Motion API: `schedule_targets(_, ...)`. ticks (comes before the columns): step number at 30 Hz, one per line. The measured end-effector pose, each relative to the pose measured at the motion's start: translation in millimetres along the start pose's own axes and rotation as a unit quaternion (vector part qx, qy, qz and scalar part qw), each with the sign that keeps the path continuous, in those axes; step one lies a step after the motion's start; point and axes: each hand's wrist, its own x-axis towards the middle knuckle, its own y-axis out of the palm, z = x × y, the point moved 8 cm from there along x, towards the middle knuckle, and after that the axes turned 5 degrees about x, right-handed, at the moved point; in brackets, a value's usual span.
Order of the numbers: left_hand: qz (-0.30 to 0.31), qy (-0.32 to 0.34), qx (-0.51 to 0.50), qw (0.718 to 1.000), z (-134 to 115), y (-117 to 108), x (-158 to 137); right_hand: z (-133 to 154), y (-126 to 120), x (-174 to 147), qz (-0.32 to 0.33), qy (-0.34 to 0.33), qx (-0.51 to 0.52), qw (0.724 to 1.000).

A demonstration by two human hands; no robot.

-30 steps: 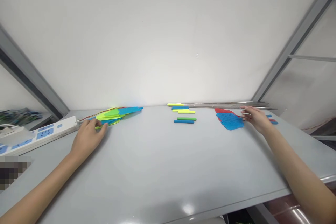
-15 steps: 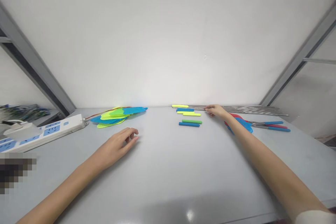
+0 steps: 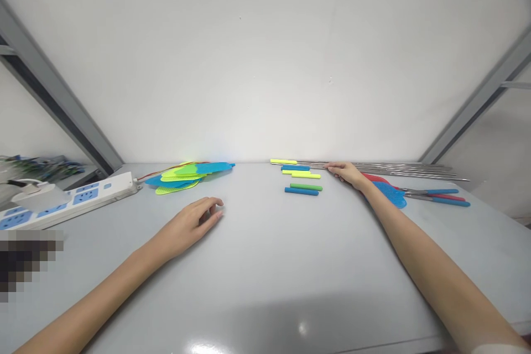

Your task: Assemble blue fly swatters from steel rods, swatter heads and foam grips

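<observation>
My left hand (image 3: 194,222) rests on the grey table, fingers loosely bent and parted, with nothing in it. At the back right, my right hand (image 3: 345,172) pinches a thin metal rod between thumb and fingertips. Several such metal rods (image 3: 398,169) lie in a bundle along the wall, partly hidden behind that hand. Left of it are short plastic handles: a green handle (image 3: 306,187), a blue handle (image 3: 301,191) and several yellow ones (image 3: 306,176). Under and beyond my right wrist lie fly swatters with a blue head (image 3: 390,193) and a red head (image 3: 378,178).
A stack of blue and yellow-green fly swatter heads (image 3: 182,176) lies at the back left. Beside it is a white power strip (image 3: 108,191) with a plugged-in white adapter (image 3: 41,197). The wall (image 3: 265,66) closes off the back, with grey frame posts (image 3: 477,88) at both sides.
The view has shifted slightly. My right hand stays at the rods, its fingers now closer together on one. My left hand has barely changed.
</observation>
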Motion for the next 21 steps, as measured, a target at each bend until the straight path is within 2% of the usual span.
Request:
schedule_targets(7,-0.014,-0.007,-0.019,1.0,1,-1,0,15,5,3,-0.034,-0.049,-0.097,0.993)
schedule_targets(13,-0.011,-0.02,-0.03,0.999,5,1,0,14,8,5,-0.054,-0.048,-0.156,0.985)
schedule_targets(21,-0.013,-0.015,-0.042,0.999,8,2,1,20,11,3,-0.07,-0.044,-0.182,0.98)
